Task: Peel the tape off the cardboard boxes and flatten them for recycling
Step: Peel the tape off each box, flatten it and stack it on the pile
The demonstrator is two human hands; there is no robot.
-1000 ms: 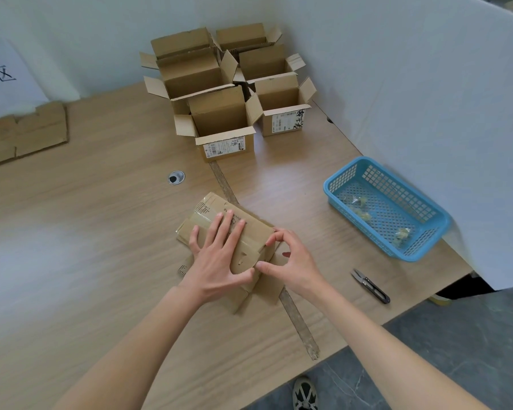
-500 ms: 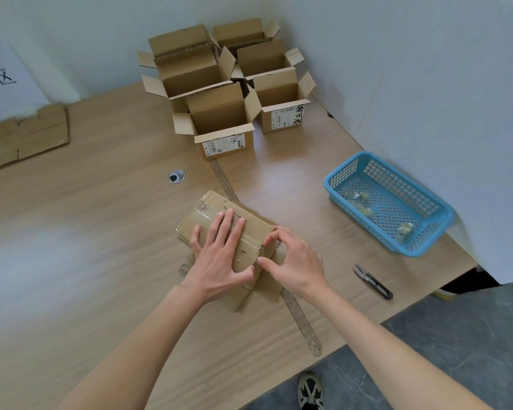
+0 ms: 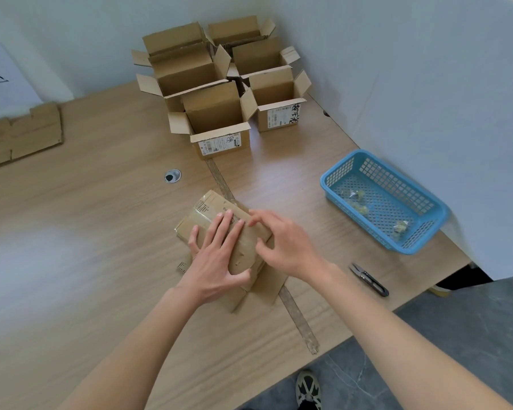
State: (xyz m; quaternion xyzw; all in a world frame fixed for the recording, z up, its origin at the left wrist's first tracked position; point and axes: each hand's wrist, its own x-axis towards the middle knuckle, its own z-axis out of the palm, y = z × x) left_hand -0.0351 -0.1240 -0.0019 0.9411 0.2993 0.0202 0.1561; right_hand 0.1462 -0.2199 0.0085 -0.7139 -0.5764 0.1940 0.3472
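Cardboard box (image 3: 208,216), collapsed nearly flat, lies near the middle of the wooden table (image 3: 86,220), its long axis running from about 11 o'clock at the far end to 5 o'clock at the near end, where a loose flap (image 3: 268,287) juts toward the table's front edge. Clear tape (image 3: 243,253) shines across its top face.

The left hand (image 3: 216,261) lies spread over the box, four fingers straight and pointing to roughly 1 o'clock, thumb hooked against the near edge of the taped face. The right hand (image 3: 285,247) hovers over the box's right edge with curled fingers, fingertips at the tape; whether it actually pinches the tape I cannot tell.

At 12 o'clock from the flattened box stand six open boxes (image 3: 219,119), flaps up, in two rows against the white wall. One flattened sheet of cardboard (image 3: 23,134) lies well apart at 10 o'clock. At 3 o'clock sits one blue basket (image 3: 427,241), holding a few crumpled tape scraps (image 3: 360,207). One pair of black snips (image 3: 369,279) lies at 4 o'clock near the table edge. A round cable grommet (image 3: 172,176) sits at 11 o'clock.
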